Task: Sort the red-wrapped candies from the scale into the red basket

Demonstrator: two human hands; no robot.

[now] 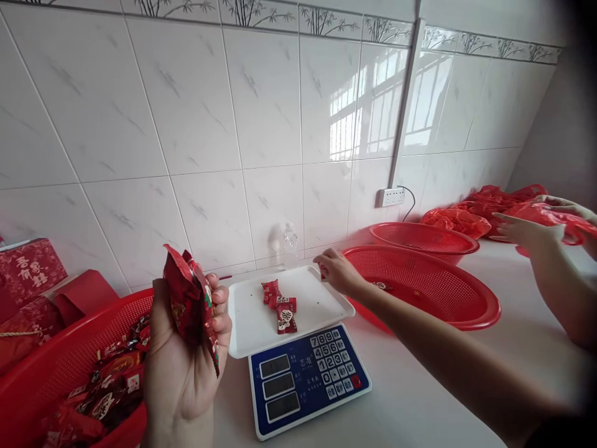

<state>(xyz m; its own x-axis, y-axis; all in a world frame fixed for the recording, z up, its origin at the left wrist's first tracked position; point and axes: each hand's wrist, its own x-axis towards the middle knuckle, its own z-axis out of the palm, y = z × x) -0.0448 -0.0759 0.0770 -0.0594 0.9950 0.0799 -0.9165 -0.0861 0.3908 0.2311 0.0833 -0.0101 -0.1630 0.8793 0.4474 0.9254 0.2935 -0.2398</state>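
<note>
My left hand (184, 354) is raised palm up over the left basket, fingers curled around a bunch of red candy packets (193, 298). My right hand (336, 270) reaches out to the far right corner of the white scale tray (252, 323), fingers bent downward; I cannot make out anything in them. A few red wrapped candies (280, 305) lie in the middle of the tray. The scale (308, 379) has a blue front with a keypad and blank displays.
A red basket (56, 367) of wrapped candies sits at lower left. Two empty red baskets (433, 292) stand to the right of the scale. Another person's hands (527, 231) handle red bags (494, 202) at far right. Red boxes (30, 270) and a clear bottle (290, 242) stand by the tiled wall.
</note>
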